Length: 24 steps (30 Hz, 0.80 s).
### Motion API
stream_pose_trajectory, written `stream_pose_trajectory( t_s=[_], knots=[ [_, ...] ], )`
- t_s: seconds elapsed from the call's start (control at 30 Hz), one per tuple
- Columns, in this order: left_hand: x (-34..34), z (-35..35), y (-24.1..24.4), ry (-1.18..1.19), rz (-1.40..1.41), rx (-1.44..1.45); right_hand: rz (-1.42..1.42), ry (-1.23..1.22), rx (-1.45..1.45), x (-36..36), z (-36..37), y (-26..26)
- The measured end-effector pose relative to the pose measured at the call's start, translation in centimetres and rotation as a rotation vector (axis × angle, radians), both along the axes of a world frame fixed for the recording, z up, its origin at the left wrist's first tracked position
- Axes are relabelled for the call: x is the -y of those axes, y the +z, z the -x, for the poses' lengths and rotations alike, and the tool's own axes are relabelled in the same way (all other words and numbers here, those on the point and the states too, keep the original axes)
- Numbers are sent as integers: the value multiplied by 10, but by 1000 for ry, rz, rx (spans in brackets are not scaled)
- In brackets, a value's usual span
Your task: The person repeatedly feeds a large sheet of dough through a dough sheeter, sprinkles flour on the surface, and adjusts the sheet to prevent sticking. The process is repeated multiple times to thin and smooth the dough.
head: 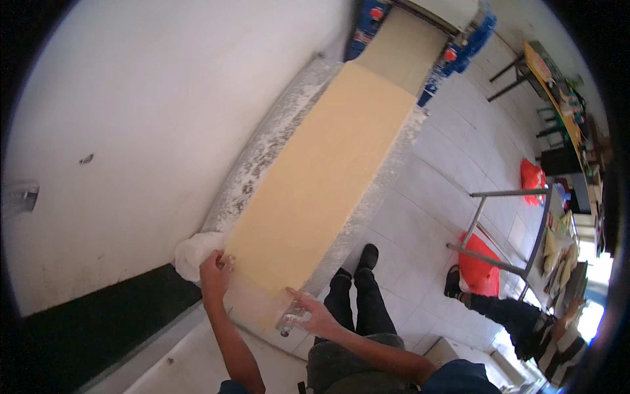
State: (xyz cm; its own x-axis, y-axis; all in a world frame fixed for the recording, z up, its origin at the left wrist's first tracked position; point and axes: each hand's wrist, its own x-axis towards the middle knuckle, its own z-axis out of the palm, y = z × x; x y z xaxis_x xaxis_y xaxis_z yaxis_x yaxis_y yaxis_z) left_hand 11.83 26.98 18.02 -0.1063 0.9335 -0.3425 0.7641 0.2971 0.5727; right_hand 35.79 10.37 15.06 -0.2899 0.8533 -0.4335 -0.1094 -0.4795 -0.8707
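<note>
A long pale-yellow dough sheet (325, 172) lies along a floured metal table (384, 187). Its far end runs up to a blue and white roller machine (438, 15). At the near left corner of the sheet is my left hand (216, 276), fingers curled at its edge beside a white roll (194, 256). My right hand (307, 312) is at the near right corner, fingers on the sheet's edge, next to a rod end (284, 333) at the table's corner. Flour whitens my right fingers. Whether either hand pinches the dough is hard to tell.
A white wall (147, 123) borders the table's left side. On the tiled floor at right stand a metal-framed table (539, 236) and red bags (480, 266). Another person (521, 325) is at the lower right. A cluttered yellow-edged table (556, 93) stands farther back.
</note>
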Motion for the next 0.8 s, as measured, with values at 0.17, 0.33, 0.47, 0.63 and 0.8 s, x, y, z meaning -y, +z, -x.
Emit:
stream_pose_trajectory(
  t_s=[0.17,0.33,0.47,0.63,0.8],
  knots=[
    [-6,0,-1,-25,-12,-129,-36,28,49,-7,-7,-4],
    [-6,-9,13,-5,34,-165,-58,38,54,-11,-4,-1],
    [-8,-9,-1,-61,-87,-116,104,-5,-55,-20,-5,-2],
    [-9,6,7,-94,90,-206,66,128,58,-21,-8,8],
    [-16,7,12,75,196,215,256,-17,-288,-18,-6,1]
  ],
)
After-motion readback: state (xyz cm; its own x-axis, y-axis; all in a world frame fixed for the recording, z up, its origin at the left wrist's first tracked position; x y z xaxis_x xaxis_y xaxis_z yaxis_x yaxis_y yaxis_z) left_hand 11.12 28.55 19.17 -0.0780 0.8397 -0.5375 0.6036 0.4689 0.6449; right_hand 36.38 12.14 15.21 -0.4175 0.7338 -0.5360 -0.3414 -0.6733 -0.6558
